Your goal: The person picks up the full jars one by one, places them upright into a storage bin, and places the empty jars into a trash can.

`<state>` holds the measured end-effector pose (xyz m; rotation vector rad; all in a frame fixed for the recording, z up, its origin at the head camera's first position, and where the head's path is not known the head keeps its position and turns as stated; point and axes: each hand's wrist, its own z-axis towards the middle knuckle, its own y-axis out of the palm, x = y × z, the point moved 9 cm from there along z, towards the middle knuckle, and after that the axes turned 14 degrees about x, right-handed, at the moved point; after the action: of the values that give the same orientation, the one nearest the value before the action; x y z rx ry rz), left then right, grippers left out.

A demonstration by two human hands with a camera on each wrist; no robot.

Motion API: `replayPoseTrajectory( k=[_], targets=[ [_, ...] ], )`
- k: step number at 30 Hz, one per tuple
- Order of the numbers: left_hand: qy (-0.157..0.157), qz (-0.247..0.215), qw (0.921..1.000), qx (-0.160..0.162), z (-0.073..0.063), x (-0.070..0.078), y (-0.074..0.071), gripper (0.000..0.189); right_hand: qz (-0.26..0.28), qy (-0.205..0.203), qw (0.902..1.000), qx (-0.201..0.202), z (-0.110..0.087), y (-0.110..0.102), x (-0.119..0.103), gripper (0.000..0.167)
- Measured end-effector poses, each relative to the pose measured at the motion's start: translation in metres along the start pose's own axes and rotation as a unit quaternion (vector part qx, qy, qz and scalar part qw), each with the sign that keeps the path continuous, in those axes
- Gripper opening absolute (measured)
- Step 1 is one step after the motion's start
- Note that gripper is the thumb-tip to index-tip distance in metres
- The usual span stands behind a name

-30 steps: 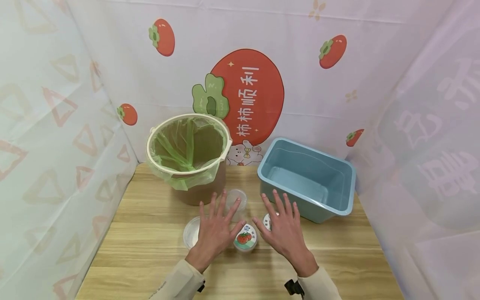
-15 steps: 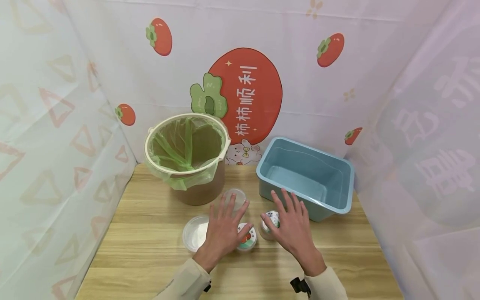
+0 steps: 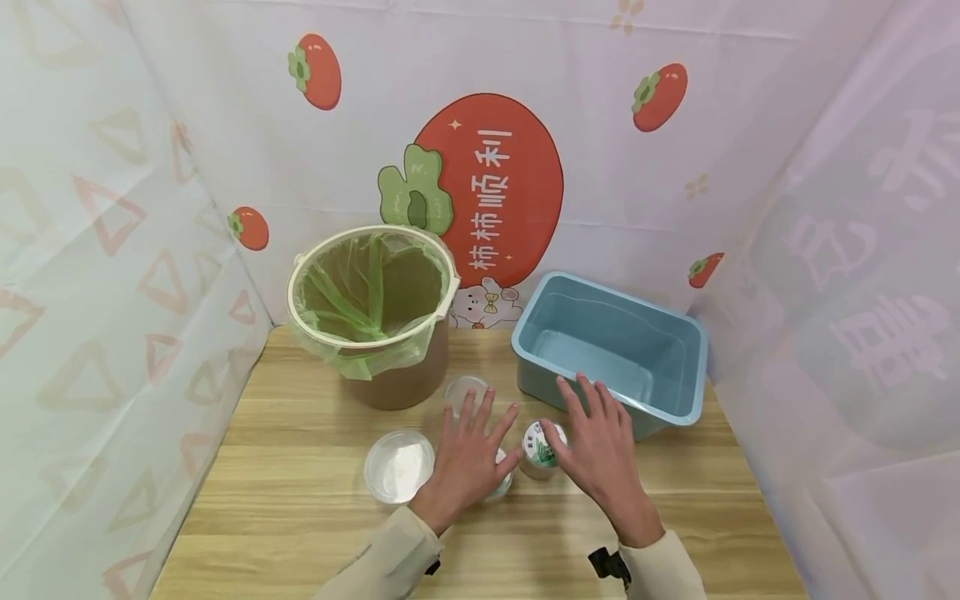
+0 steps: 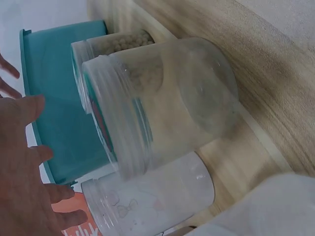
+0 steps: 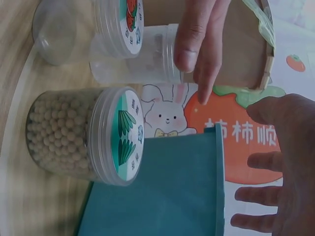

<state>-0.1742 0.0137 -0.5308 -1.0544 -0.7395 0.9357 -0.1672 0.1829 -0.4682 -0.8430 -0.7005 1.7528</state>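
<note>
My left hand [image 3: 468, 458] hovers with spread fingers over a clear jar with a tomato label [image 4: 167, 103], which it partly hides in the head view. My right hand [image 3: 606, 458] is also spread, its thumb over the edge of a lidded jar [image 3: 537, 454] with a green-vegetable label. Small beige balls [image 5: 61, 135] fill the lower part of that jar in the right wrist view. Behind my left fingertips stands a clear lidless jar [image 3: 463, 390]. To the left of this hand is a wider clear round container [image 3: 399, 467]. Neither hand holds anything.
A brown bin [image 3: 408, 367] lined with a green bag stands at the back left. At the back right is a blue rectangular tub [image 3: 585, 387]. Printed cloth walls [image 3: 607, 183] enclose the wooden table [image 3: 300, 533] at the back and sides.
Both hands have drifted rightward over the jars, fingers still spread. The left hand now covers most of the tomato label, while the round container and the green-labelled lid show more fully.
</note>
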Motion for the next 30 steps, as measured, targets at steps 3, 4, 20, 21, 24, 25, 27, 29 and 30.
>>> replayPoseTrajectory(
  k=[3,4,20,21,24,25,27,29,30],
  targets=[
    [0.002,0.005,1.0,-0.008,0.002,0.004,0.004,0.068,-0.002,0.009,0.9999,-0.008,0.001,-0.001,0.005,0.069],
    [0.003,0.008,0.9999,-0.008,0.002,0.006,0.004,0.068,-0.003,0.012,0.9999,-0.011,0.002,-0.002,0.007,0.069],
    [0.044,0.02,0.9988,-0.004,0.013,0.037,0.011,0.069,-0.011,-0.003,0.9975,0.07,-0.001,-0.023,0.036,0.066],
    [0.047,0.024,0.9986,-0.003,0.014,0.039,0.011,0.069,-0.012,0.0,0.9973,0.072,-0.001,-0.024,0.039,0.066],
    [0.058,0.035,0.9977,-0.004,0.015,0.045,0.013,0.069,-0.015,0.006,0.9966,0.081,-0.003,-0.027,0.047,0.066],
    [0.06,0.038,0.9974,-0.004,0.016,0.047,0.013,0.069,-0.016,0.007,0.9963,0.085,-0.003,-0.028,0.05,0.066],
    [0.065,0.038,0.9972,-0.003,0.018,0.05,0.014,0.068,-0.017,0.011,0.9957,0.091,-0.005,-0.031,0.055,0.066],
    [0.068,0.034,0.9971,-0.001,0.019,0.053,0.017,0.068,-0.017,0.014,0.9951,0.096,-0.007,-0.033,0.061,0.066],
    [0.07,0.033,0.997,0.001,0.019,0.055,0.017,0.068,-0.018,0.015,0.9949,0.098,-0.007,-0.034,0.063,0.065]
  ],
)
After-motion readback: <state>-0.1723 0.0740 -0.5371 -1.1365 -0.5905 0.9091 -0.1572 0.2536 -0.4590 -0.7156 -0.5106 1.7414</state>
